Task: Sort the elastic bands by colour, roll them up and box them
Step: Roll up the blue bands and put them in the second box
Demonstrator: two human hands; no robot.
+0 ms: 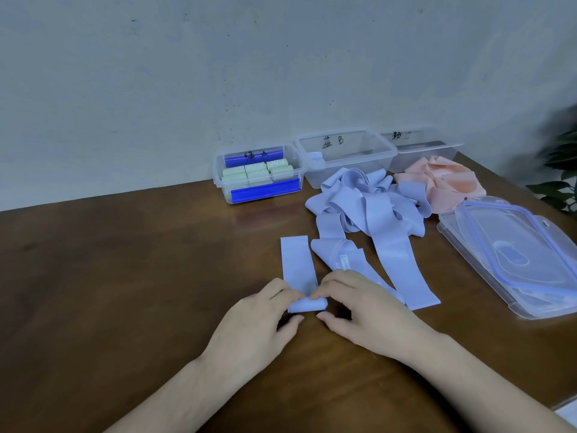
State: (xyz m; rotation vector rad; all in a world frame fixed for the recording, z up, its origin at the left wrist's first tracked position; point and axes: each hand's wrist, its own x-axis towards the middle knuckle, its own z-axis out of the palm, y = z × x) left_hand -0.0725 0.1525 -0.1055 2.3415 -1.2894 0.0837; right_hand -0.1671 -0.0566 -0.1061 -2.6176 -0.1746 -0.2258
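A flat lilac-blue elastic band (297, 260) lies lengthways on the brown table (125, 260), its near end curled into a small roll. My left hand (265, 320) and my right hand (359, 307) pinch that roll from either side, fingertips on top and thumbs in front. A pile of loose blue bands (365, 207) lies behind my right hand, and a pile of pink bands (443, 182) sits further right. Rolled green bands (256, 171) fill the left box (218, 170). The middle box (346, 157) holds one small blue roll (316, 157).
A third clear box (427, 151) stands at the back right behind the pink pile. Stacked clear lids with blue trim (512, 254) lie on the right. A leafy plant (562, 170) shows at the right edge. A wall rises directly behind the boxes.
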